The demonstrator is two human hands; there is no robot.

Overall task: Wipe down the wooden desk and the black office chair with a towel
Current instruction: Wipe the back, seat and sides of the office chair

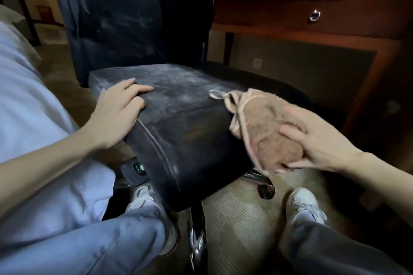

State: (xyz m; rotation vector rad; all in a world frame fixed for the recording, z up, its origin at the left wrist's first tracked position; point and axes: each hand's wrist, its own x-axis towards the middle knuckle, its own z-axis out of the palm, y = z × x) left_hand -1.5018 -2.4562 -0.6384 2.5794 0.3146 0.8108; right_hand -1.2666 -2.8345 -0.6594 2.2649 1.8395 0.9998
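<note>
The fingers (pixel 292 165) of the right hand (pixel 319 140) curl round a bunched pinkish towel (pixel 268 136), holding it at the right edge of the black chair (pixel 190 127) seat; its hanging loop trails over the dusty leather. The left hand (pixel 118 114) rests on the seat's near left corner, fingers loosely spread and holding nothing. Far right, behind the chair, stands the wooden counter (pixel 279 24) with a ring drawer pull (pixel 315 15).
</note>
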